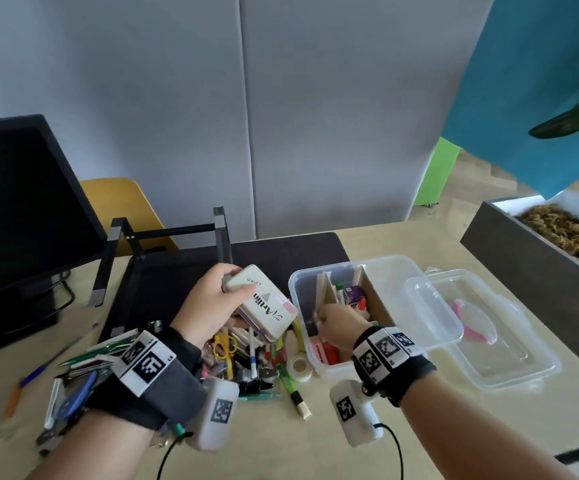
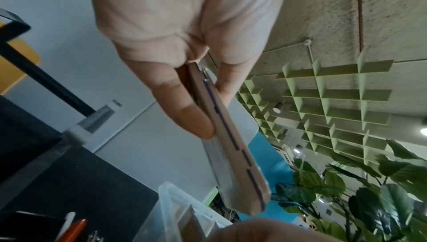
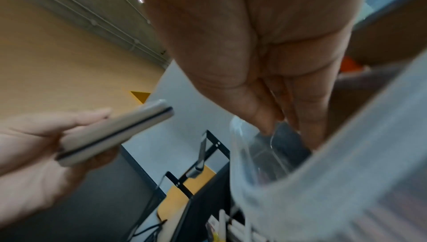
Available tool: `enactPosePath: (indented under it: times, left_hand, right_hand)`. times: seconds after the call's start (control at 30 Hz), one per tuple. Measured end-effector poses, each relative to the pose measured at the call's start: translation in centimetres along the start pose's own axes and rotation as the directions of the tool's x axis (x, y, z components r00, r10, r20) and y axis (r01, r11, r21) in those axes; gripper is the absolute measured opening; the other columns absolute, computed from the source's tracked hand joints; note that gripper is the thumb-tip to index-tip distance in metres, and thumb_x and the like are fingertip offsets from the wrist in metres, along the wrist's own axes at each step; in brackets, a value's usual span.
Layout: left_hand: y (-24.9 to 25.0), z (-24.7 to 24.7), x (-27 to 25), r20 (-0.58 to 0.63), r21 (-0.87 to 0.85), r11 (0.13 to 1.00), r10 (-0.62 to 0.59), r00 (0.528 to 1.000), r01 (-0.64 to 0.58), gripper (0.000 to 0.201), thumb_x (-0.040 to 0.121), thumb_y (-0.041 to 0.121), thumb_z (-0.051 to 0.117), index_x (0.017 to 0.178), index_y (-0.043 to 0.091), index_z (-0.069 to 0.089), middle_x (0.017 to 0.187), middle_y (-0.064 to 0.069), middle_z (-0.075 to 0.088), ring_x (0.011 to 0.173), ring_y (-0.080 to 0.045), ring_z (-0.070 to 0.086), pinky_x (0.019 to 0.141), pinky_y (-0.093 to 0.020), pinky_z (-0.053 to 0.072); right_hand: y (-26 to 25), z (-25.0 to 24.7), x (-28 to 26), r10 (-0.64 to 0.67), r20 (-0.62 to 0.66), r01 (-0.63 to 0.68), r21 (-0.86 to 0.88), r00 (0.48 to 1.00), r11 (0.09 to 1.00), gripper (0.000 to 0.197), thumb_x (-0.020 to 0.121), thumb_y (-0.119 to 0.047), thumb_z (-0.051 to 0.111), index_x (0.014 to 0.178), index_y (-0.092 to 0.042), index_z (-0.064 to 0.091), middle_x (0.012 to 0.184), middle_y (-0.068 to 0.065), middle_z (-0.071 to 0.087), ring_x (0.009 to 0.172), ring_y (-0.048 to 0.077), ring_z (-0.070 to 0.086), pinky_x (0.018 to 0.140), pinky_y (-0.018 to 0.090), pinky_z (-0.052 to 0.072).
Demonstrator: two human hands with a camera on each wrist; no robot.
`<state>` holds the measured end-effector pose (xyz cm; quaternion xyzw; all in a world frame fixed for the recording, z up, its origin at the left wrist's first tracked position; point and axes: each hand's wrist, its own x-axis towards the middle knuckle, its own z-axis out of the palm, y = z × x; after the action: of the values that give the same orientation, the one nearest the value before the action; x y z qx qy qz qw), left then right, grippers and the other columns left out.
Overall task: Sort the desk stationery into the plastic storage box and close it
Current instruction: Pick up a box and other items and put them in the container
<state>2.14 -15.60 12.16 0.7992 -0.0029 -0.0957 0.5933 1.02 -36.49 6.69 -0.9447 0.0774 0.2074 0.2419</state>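
While I sit at the counter: both my hands are raised over a heap of stationery and a clear box.
Left hand (image 1: 208, 303): clamped on a flat cream tin (image 1: 262, 303), thumb on its top face and fingers under it; the tin is held in the air, tilted, above the heap and just left of the box.
Tin, from the left wrist: seen edge-on (image 2: 228, 141), pinched between thumb and fingers, with a dark seam running along its side.
Right hand (image 1: 336, 323): reaching down into the box's left part, fingers drawn together at a wooden divider (image 1: 322, 292); I cannot tell whether they hold anything.
Right hand, from its wrist: fingertips (image 3: 265, 123) close together just above the box's clear wall (image 3: 323, 182); the picture is blurred.
Box (image 1: 416, 282): open on the counter, upright dividers splitting it; the middle parts hold a glue bottle and small packets, the right part looks bare.
Lid (image 1: 509, 351): lying just right of the box, touching it, with something pink under or inside it.
Heap (image 1: 246, 358): pens, markers, yellow-handled scissors and clips, piled in front of my left hand.
Tape (image 1: 300, 367): a white roll between the heap and the box.
Counter (image 1: 419, 438): pale wood, with a black mat at the back.
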Motion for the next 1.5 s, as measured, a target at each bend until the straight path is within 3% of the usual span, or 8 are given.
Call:
enactPosePath:
  times: [0.3, 0.47, 0.6, 0.77, 0.93, 1.1, 1.37, 1.5]
  left_hand:
    - [3.5, 6.7, 2.4, 0.173, 0.162, 0.983, 0.053, 0.984, -0.082, 0.025, 0.088, 0.012, 0.063, 0.113, 0.015, 0.058, 0.104, -0.012, 0.065, 0.090, -0.023, 0.068, 0.067, -0.049, 0.060]
    - [5.3, 10.9, 3.9, 0.297, 0.275, 0.954, 0.035, 0.954, -0.121, 0.033, 0.091, 0.004, 0.051, 0.123, 0.010, 0.053, 0.109, -0.013, 0.059, 0.091, -0.020, 0.066, 0.061, -0.036, 0.061]
    - [6.4, 14.0, 5.4, 0.329, 0.331, 0.934, 0.017, 0.944, -0.132, 0.036, 0.088, 0.004, 0.051, 0.124, 0.007, 0.053, 0.105, -0.010, 0.056, 0.094, -0.027, 0.066, 0.069, -0.045, 0.060]
    - [7.4, 17.9, 7.3, 0.342, 0.406, 0.899, 0.016, 0.940, -0.163, 0.036, 0.088, 0.004, 0.051, 0.124, 0.007, 0.053, 0.106, -0.008, 0.055, 0.088, -0.024, 0.064, 0.051, -0.024, 0.057]
    - [7.2, 21.1, 8.8, 0.379, 0.465, 0.867, -0.010, 0.926, -0.181, 0.037, 0.086, 0.002, 0.051, 0.121, 0.014, 0.059, 0.103, -0.007, 0.057, 0.088, -0.025, 0.066, 0.069, -0.037, 0.060]
    - [6.3, 24.1, 9.8, 0.439, 0.659, 0.701, -0.064, 0.896, -0.273, 0.040, 0.088, 0.007, 0.051, 0.125, 0.020, 0.061, 0.122, 0.001, 0.057, 0.081, -0.025, 0.069, 0.057, -0.018, 0.053]
    - [4.7, 27.7, 10.8, 0.499, 0.820, 0.418, -0.184, 0.847, -0.392, 0.035, 0.089, 0.011, 0.055, 0.122, 0.017, 0.064, 0.127, 0.002, 0.062, 0.115, -0.019, 0.058, 0.093, -0.023, 0.045]
    - [4.2, 29.2, 10.9, 0.550, 0.834, 0.258, -0.303, 0.778, -0.488, 0.031, 0.091, 0.014, 0.056, 0.121, 0.010, 0.065, 0.124, -0.004, 0.064, 0.103, -0.021, 0.060, 0.083, -0.027, 0.048]
  right_hand:
    - [7.9, -6.1, -1.2, -0.015, -0.358, 0.069, 0.140, 0.934, 0.988, 0.024, 0.087, -0.010, 0.051, 0.107, -0.012, 0.063, 0.105, 0.006, 0.065, 0.094, 0.022, 0.059, 0.085, 0.029, 0.047]
    - [14.0, -8.0, -0.8, 0.089, -0.556, -0.018, 0.132, 0.826, 0.991, 0.029, 0.087, -0.013, 0.052, 0.115, -0.014, 0.059, 0.118, 0.011, 0.053, 0.111, 0.031, 0.048, 0.099, 0.038, 0.039]
    - [17.3, -7.8, 0.2, 0.189, -0.524, -0.067, 0.243, 0.831, 0.968, 0.030, 0.089, -0.020, 0.051, 0.119, -0.017, 0.053, 0.124, 0.011, 0.049, 0.111, 0.032, 0.049, 0.099, 0.051, 0.038]
    - [18.8, -6.3, 0.9, 0.141, -0.466, -0.009, 0.274, 0.874, 0.962, 0.032, 0.096, -0.012, 0.037, 0.127, -0.017, 0.046, 0.117, 0.013, 0.056, 0.099, 0.029, 0.057, 0.073, 0.025, 0.021]
    - [19.1, -5.4, 1.3, 0.104, -0.488, 0.084, 0.348, 0.867, 0.934, 0.030, 0.097, -0.010, 0.033, 0.125, -0.015, 0.041, 0.106, 0.020, 0.061, 0.085, 0.032, 0.058, 0.070, 0.032, 0.041]
    - [19.3, -5.3, 1.2, 0.077, -0.493, 0.124, 0.363, 0.866, 0.923, 0.030, 0.097, -0.011, 0.032, 0.126, -0.016, 0.039, 0.107, 0.017, 0.060, 0.081, 0.027, 0.054, 0.067, 0.032, 0.039]
    - [19.5, -5.1, 1.3, 0.057, -0.513, 0.161, 0.372, 0.857, 0.914, 0.030, 0.097, -0.009, 0.033, 0.126, -0.015, 0.038, 0.106, 0.014, 0.059, 0.083, 0.024, 0.053, 0.067, 0.029, 0.038]
    - [19.6, -4.9, 1.4, 0.051, -0.532, 0.175, 0.366, 0.845, 0.914, 0.030, 0.097, -0.010, 0.033, 0.126, -0.015, 0.039, 0.104, 0.015, 0.059, 0.080, 0.023, 0.051, 0.067, 0.029, 0.038]
